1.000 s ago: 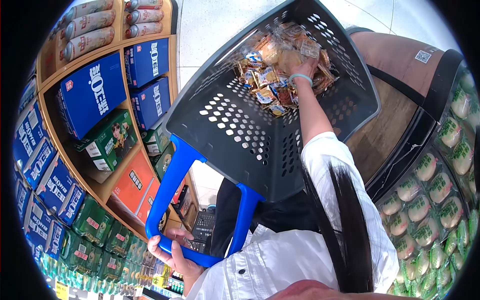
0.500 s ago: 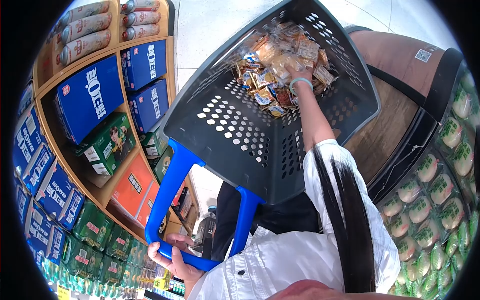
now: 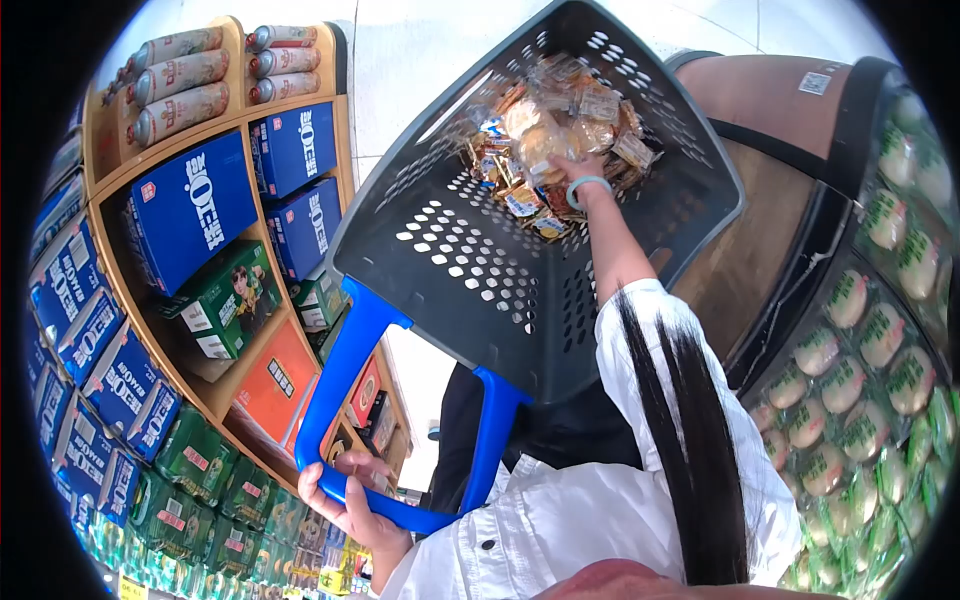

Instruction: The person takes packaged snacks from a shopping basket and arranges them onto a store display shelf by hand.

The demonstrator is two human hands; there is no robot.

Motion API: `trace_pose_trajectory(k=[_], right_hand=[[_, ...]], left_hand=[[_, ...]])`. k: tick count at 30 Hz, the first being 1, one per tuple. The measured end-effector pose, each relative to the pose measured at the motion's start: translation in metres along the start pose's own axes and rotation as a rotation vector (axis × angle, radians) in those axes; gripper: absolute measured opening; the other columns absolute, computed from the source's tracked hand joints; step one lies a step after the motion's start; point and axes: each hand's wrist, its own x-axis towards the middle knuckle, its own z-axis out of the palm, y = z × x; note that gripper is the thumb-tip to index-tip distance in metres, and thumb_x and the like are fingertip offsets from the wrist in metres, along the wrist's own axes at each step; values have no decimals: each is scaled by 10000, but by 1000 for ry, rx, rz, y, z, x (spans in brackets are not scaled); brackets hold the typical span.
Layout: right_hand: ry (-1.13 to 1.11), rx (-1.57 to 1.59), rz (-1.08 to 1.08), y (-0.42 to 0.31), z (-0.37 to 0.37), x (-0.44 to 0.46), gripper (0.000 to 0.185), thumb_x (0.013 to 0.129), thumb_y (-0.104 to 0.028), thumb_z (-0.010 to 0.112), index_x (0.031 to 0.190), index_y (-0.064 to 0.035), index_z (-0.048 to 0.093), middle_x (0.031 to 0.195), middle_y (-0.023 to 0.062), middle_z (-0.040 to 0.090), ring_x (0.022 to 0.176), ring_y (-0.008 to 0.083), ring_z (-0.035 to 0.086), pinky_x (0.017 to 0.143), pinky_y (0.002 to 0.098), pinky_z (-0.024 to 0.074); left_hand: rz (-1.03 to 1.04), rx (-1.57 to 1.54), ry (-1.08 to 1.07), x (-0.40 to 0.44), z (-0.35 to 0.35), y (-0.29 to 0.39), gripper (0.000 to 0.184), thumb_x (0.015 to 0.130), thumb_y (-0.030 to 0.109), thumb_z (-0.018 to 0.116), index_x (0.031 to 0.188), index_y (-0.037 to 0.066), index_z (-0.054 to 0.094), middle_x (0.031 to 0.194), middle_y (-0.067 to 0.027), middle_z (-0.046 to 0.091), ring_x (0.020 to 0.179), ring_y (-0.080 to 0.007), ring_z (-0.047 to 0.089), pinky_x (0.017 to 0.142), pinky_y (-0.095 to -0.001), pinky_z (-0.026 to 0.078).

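Observation:
A grey perforated shopping basket (image 3: 385,285) with a blue handle (image 3: 335,400) stands in front of me. My left hand (image 3: 355,505) has its fingers closed around the lower bar of that handle. Deep inside the basket, my right hand (image 3: 585,172), with a pale band at the wrist, grips a clear-wrapped pale snack packet (image 3: 540,148); its fingertips are partly hidden. Several small gold, blue and white wrapped snacks (image 3: 522,200) lie beneath and beside this hand. More clear-wrapped snacks (image 3: 598,103) are heaped toward the basket's far end.
Wooden shelves (image 3: 222,395) on the left hold blue cartons (image 3: 195,210), a green carton (image 3: 235,300) and spray-type cans (image 3: 180,112). To the right, a display stand (image 3: 755,110) adjoins rows of film-wrapped pale produce (image 3: 865,430). White floor tiles (image 3: 405,60) show beyond the basket.
My right hand has shifted slightly left within the basket, together with the clear-wrapped packet. My left hand keeps its hold on the handle. The view has turned slightly.

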Motion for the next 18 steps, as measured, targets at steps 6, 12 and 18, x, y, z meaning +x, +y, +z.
trace_pose_trajectory(k=[6,12,18], right_hand=[[116,-187,-188,-19,-25,-69,798,583,-306,869,1231,7,525,1167,202,604,1049,288,605,899,357,484],[314,-423,-662,-98,-42,-220,742,601,-259,833,1211,-28,481,1150,199,527,1094,353,529,909,418,457],[478,-378,-1236,-166,-55,-381,663,622,-206,813,1184,-42,500,1151,167,523,1059,371,533,877,426,463]], left_hand=[[125,-99,-203,10,-2,-3,383,913,36,495,1277,93,393,1014,-133,612,955,-217,624,788,-329,525],[331,3,-269,26,-3,-12,435,859,-26,529,1281,33,441,1319,-153,433,1220,-258,476,981,-388,421],[668,478,-231,20,-20,17,707,797,162,683,1397,27,335,1509,-290,98,1417,-417,107,1132,-505,122]])
